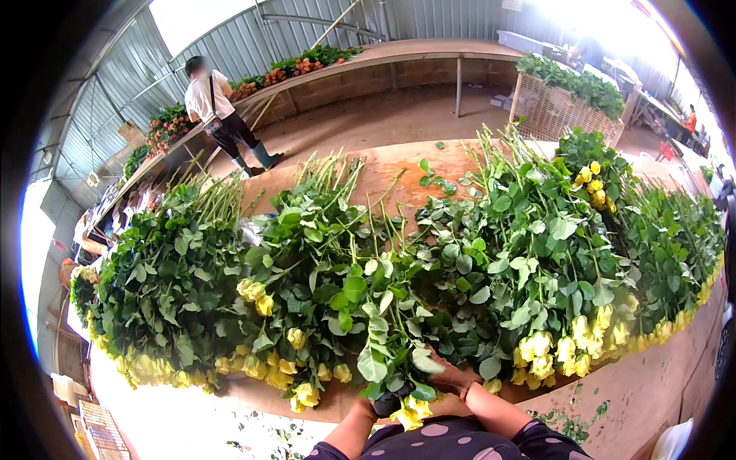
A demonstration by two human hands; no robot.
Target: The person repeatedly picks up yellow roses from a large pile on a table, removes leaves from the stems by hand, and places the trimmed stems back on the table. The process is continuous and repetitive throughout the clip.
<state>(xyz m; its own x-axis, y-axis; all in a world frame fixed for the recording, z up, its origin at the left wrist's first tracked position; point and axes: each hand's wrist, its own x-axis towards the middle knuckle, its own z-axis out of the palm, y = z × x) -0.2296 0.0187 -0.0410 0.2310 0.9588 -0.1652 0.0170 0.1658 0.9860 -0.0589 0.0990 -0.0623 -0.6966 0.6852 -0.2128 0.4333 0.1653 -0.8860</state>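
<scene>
My left hand [387, 403], in a dark glove, is near my body, closed around the stems of a few yellow roses [412, 413] just behind their blooms. Their leafy stems [377, 337] point away from me across the table. To the right, my right hand [454, 376] wears a brownish glove and reaches in against the leaves beside those stems; foliage hides its fingers. A loose heap of yellow roses [287, 368] lies to the left of my hands. On the right is a larger heap of roses [540, 356], blooms toward me.
More rose bunches line the wooden table [383, 180] on both sides. Fallen leaves [575, 422] litter the near right. Beyond stand a person [211, 107] by a bench of orange flowers [276, 77], and a wicker crate [552, 103] of greenery. A wire basket [103, 431] is lower left.
</scene>
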